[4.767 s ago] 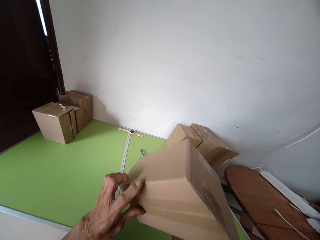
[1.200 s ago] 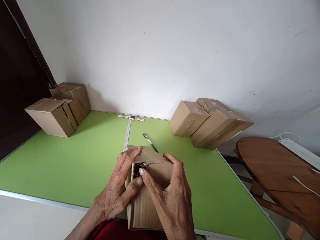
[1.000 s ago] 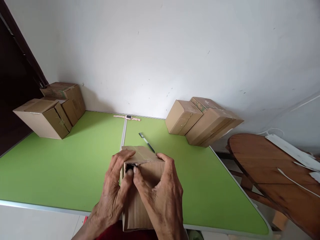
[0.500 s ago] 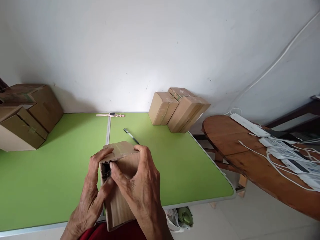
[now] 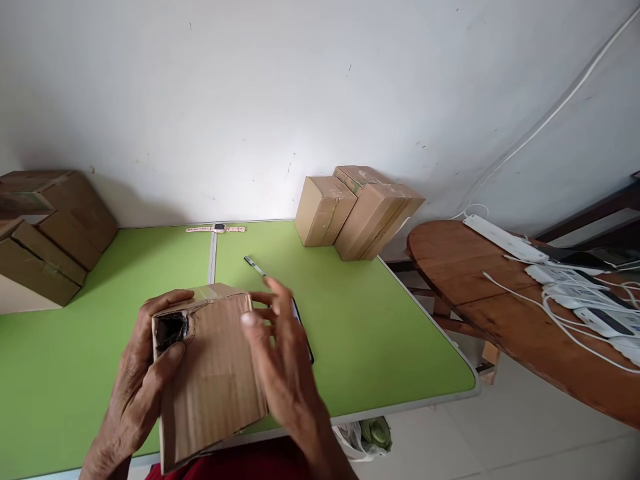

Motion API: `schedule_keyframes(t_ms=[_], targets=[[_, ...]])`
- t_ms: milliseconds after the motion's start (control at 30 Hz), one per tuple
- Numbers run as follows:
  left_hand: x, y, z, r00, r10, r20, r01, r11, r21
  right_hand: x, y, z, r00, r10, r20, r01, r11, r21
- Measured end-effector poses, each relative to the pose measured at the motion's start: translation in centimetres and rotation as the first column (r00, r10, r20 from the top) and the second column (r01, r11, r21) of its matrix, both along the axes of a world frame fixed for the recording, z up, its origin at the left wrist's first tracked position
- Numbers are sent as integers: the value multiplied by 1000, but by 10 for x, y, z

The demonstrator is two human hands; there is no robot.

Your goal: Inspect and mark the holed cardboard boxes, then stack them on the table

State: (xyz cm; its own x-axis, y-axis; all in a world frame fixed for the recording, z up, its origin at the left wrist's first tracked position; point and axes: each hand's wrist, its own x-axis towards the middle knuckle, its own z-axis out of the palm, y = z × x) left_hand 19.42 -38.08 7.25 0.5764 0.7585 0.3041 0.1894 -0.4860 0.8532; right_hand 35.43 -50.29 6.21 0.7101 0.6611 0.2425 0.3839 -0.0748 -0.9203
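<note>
The left hand (image 5: 135,375) grips the cardboard box (image 5: 220,377) along its 9 o'clock side, thumb at the lower rim of the torn hole (image 5: 171,329) in the 10 o'clock corner. The box is held tilted at the near edge of the worktop (image 5: 370,333). The right hand (image 5: 283,357) is open at the 2 o'clock corner; I cannot confirm contact. Taking the box as dial centre, the pen (image 5: 255,265) lies at 1 o'clock, the watch (image 5: 219,228) at 12, the grouped cartons (image 5: 323,213) at 2

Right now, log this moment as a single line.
left hand: holds holed cardboard box | right hand: at box's right edge, contact unclear | pen: on green table | watch: near wall
</note>
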Motion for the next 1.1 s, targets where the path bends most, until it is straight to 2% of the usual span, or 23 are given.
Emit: schedule_keyframes(t_ms=[67, 100, 133, 200, 233, 333, 533, 633, 733, 800, 833, 867, 900, 933, 1000, 1100], targets=[[-2, 0, 0, 1000, 31, -1, -31, 999, -15, 34, -2, -11, 997, -49, 56, 58, 986, -155], [-3, 0, 0, 999, 30, 10, -30, 999, -22, 53, 1, -17, 987, -66, 146, 107, 951, -291], [-4, 0, -1, 999, 23, 23, -23, 999, -25, 72, 6, -24, 970, -52, 238, 155, 887, -436], [-6, 1, -5, 999, -13, 39, 13, 1000, -9, 102, 23, -39, 954, -11, 300, 187, 802, -567], [-6, 2, -7, 998, -41, 40, 40, 999, 13, 112, 33, -46, 953, 7, 303, 185, 778, -600], [-6, 6, -12, 993, -117, 33, 114, 990, 82, 124, 60, -64, 954, 43, 296, 162, 759, -631], [-3, 10, -13, 988, -151, 42, 148, 987, 68, 131, 87, -82, 971, 63, 232, 89, 803, -589], [-1, 13, -12, 985, -163, 53, 163, 987, -7, 146, 92, -75, 984, 26, 174, 66, 861, -505], [3, 15, -11, 980, -181, 85, 185, 982, -46, 147, 83, -48, 994, -31, 107, 65, 940, -336], [5, 17, -9, 977, -189, 101, 195, 979, -55, 128, 66, -20, 997, -70, 35, 74, 991, -112], [7, 17, -9, 976, -192, 107, 199, 978, -58, 113, 56, -5, 995, -100, -4, 100, 994, 38], [8, 18, -8, 975, -194, 111, 202, 977, -63, 95, 45, 9, 989, -65, -132, 101, 951, 291], [10, 18, -7, 974, -196, 112, 205, 977, -67, 75, 36, 21, 978, 24, -205, 73, 888, 454], [11, 18, -6, 973, -200, 115, 209, 976, -68, 54, 28, 30, 966, 130, -222, 7, 850, 527], [13, 18, -4, 971, -204, 124, 213, 975, -67, 16, 19, 37, 949, 275, -157, -140, 810, 570], [13, 18, -3, 968, -214, 129, 224, 972, -65, -15, 23, 28, 957, 291, 25, -264, 827, 496]])
